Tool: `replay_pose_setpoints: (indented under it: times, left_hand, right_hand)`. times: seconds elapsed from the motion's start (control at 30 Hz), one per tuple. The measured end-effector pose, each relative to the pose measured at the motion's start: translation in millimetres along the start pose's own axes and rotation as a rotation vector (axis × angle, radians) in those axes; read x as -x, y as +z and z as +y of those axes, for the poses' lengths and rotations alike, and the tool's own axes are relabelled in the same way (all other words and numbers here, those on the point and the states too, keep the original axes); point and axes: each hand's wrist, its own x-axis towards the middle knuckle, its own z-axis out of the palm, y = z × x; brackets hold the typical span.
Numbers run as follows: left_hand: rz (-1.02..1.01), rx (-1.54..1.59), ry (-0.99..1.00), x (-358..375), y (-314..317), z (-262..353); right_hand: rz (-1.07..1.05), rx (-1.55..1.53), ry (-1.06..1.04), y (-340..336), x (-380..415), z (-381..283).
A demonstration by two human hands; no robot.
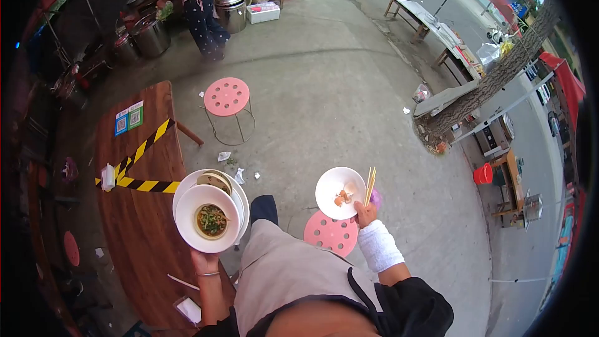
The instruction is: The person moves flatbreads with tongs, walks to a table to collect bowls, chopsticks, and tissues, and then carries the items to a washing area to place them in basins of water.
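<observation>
My left hand (204, 263), a bracelet at its wrist, is closed on a stack of white bowls (187, 228) beside the wooden table's edge. The front bowl holds dark broth with chopped greens (211, 219); other bowls show behind it, one with leftover liquid. My right hand (365, 214) grips the rim of another white bowl (329, 182) with eggshell-like scraps inside. Several wooden chopsticks (371, 182) stick up from the same hand. Something purple (375, 198) shows beside its fingers; I cannot make out what. White wrapping (380, 246) covers my right wrist.
At left stands a wooden table (140, 224) with yellow-black tape, QR cards (129, 117) and a tissue pack (188, 309). One pink stool (227, 97) is ahead, another (331, 235) below the right bowl. A person (199, 12) stands near steel pots. A tree trunk (493, 81) rises at right.
</observation>
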Motion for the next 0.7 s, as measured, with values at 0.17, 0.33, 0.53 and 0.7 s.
replay_pose_setpoints:
  times: [0.17,0.33,0.53,0.7]
  left_hand:
    - [0.041,-0.068,0.0,-146.1,79.7,15.5]
    - [0.072,-0.193,-0.033,-275.1,154.6,24.8]
    - [0.06,-0.311,-0.232,-428.0,251.5,5.5]
    - [0.072,-0.312,-0.275,-565.0,297.2,-36.9]
  right_hand:
    - [0.175,-0.052,-0.015,20.0,-83.0,-53.0]
    - [0.244,-0.276,-0.008,44.4,-157.3,-90.6]
    - [0.433,-0.331,0.066,58.5,-255.3,-128.9]
    - [0.466,-0.22,0.002,56.9,-378.1,-162.6]
